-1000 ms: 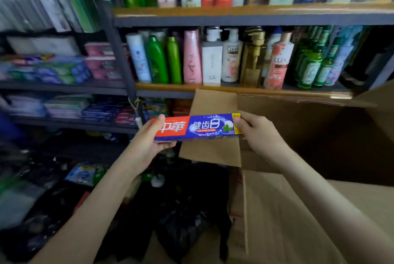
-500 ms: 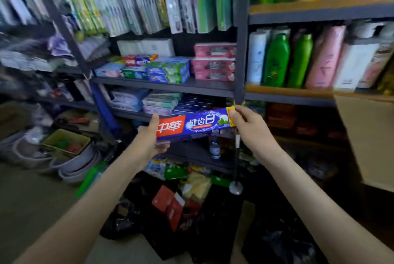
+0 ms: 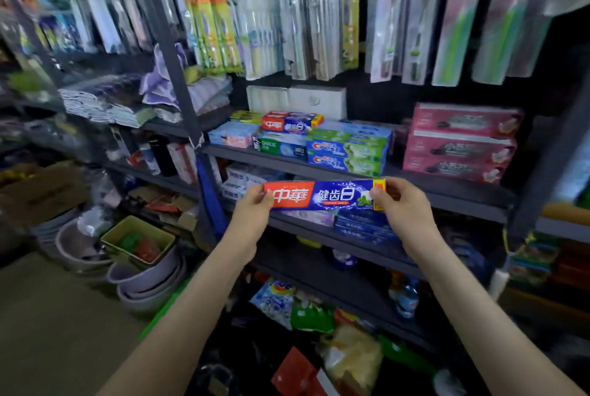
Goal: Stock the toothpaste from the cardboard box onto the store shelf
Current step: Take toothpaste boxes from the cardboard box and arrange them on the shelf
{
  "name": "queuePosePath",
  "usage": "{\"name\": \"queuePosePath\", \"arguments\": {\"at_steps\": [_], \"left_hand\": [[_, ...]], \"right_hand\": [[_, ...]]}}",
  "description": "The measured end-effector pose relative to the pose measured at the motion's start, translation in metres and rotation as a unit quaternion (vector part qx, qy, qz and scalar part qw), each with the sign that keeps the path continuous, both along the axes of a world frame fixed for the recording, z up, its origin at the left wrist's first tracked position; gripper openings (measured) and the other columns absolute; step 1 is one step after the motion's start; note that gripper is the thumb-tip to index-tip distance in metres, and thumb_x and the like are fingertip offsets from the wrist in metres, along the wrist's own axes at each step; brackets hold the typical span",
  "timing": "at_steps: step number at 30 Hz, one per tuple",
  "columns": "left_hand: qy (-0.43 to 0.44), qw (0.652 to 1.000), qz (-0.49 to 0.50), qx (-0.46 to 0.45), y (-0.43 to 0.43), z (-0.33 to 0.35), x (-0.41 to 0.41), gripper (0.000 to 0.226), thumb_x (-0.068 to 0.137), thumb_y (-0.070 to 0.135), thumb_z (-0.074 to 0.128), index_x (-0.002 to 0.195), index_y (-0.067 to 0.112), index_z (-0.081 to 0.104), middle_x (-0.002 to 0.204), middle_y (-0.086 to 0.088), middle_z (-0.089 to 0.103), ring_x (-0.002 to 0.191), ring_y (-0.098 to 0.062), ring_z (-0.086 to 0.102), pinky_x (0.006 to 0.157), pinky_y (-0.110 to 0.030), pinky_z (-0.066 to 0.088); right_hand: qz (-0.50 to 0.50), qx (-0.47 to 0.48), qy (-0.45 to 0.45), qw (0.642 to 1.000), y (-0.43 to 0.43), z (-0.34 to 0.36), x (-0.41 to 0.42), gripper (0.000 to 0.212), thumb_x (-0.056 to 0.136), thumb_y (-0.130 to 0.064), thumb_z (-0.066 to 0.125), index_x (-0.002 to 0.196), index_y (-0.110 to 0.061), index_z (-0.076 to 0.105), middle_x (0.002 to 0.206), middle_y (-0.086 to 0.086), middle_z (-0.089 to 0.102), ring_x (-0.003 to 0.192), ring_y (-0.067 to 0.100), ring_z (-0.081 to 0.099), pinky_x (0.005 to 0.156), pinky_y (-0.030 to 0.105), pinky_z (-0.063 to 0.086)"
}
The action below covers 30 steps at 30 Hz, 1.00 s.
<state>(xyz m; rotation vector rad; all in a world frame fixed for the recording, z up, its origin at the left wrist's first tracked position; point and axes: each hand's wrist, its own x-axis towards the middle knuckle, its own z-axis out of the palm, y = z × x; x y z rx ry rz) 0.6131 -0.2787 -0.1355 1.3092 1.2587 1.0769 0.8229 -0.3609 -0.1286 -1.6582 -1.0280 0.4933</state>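
**A:** What are the hands doing?

**B:** Both reach forward at chest height. The left hand point(image 3: 252, 213) pinches the red end of a toothpaste box point(image 3: 325, 195), with the thumb on its front face and the fingers behind. The right hand point(image 3: 405, 210) pinches the yellow-tipped end the same way.

**A:** Where is the box?

**B:** It is in the air, held level and lengthwise between the two hands, with its printed face toward the viewer. It sits in front of a dark shelf point(image 3: 447, 191). Whether it touches the shelf edge cannot be told.

**A:** What lies around it?

**B:** Just below and behind it, blue boxes point(image 3: 364, 226) lie on a lower shelf. On the shelf above, a matching box point(image 3: 290, 122) tops a stack beside green boxes point(image 3: 348, 149). Pink boxes point(image 3: 459, 143) are stacked to the right. Toothbrush packs point(image 3: 319, 25) hang in rows higher up. Left of the rack's post point(image 3: 178, 76), folded towels point(image 3: 191, 92) sit on a shelf. Nested basins point(image 3: 143, 280) stand on the floor point(image 3: 48, 315) at lower left.
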Motion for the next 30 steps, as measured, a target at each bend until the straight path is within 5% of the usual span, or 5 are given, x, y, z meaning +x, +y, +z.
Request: {"name": "queuePosePath", "arguments": {"at_steps": [12, 17, 22, 27, 30], "left_hand": [[0.146, 0.978, 0.053, 0.138, 0.249, 0.021, -0.045, 0.035, 0.102, 0.019, 0.045, 0.136, 0.016, 0.053, 0.124, -0.004, 0.061, 0.1, -0.02, 0.056, 0.08, -0.033, 0.044], [0.172, 0.974, -0.004, 0.147, 0.352, 0.024, -0.027, 0.036, 0.102, 0.02, 0.045, 0.137, 0.014, 0.051, 0.127, -0.01, 0.062, 0.108, -0.029, 0.059, 0.09, -0.046, 0.05], [0.224, 0.958, -0.092, 0.152, 0.412, -0.003, -0.007, 0.033, 0.101, 0.015, 0.047, 0.132, 0.008, 0.054, 0.122, -0.014, 0.064, 0.106, -0.033, 0.06, 0.08, -0.036, 0.046], [0.224, 0.95, -0.138, 0.17, 0.434, -0.019, 0.006, 0.029, 0.101, 0.015, 0.046, 0.128, 0.01, 0.054, 0.108, -0.011, 0.067, 0.081, -0.022, 0.056, 0.066, -0.032, 0.043], [0.227, 0.941, -0.164, 0.189, 0.436, -0.021, 0.009, 0.03, 0.1, 0.016, 0.048, 0.129, 0.01, 0.052, 0.109, -0.012, 0.067, 0.087, -0.025, 0.06, 0.068, -0.036, 0.049]], "right_hand": [[0.047, -0.061, -0.168, 0.983, 0.247, 0.035, -0.039, 0.037, 0.091, -0.019, 0.063, 0.125, -0.009, 0.053, 0.108, 0.01, 0.062, 0.104, 0.031, 0.058, 0.084, 0.033, 0.044], [-0.031, -0.123, -0.296, 0.947, 0.334, 0.04, -0.033, 0.034, 0.09, -0.022, 0.063, 0.12, -0.008, 0.054, 0.11, 0.018, 0.064, 0.107, 0.036, 0.056, 0.09, 0.041, 0.039], [-0.131, -0.221, -0.334, 0.907, 0.379, 0.026, -0.035, 0.032, 0.092, -0.015, 0.058, 0.122, -0.008, 0.051, 0.113, 0.017, 0.06, 0.115, 0.034, 0.048, 0.095, 0.037, 0.028], [-0.182, -0.292, -0.381, 0.858, 0.387, 0.016, -0.038, 0.043, 0.091, -0.012, 0.055, 0.132, -0.015, 0.042, 0.124, 0.009, 0.055, 0.13, 0.028, 0.029, 0.1, 0.038, 0.021], [-0.192, -0.305, -0.396, 0.845, 0.382, 0.013, -0.038, 0.032, 0.087, -0.01, 0.053, 0.119, -0.012, 0.051, 0.127, 0.009, 0.054, 0.129, 0.029, 0.026, 0.099, 0.04, 0.02]]}}
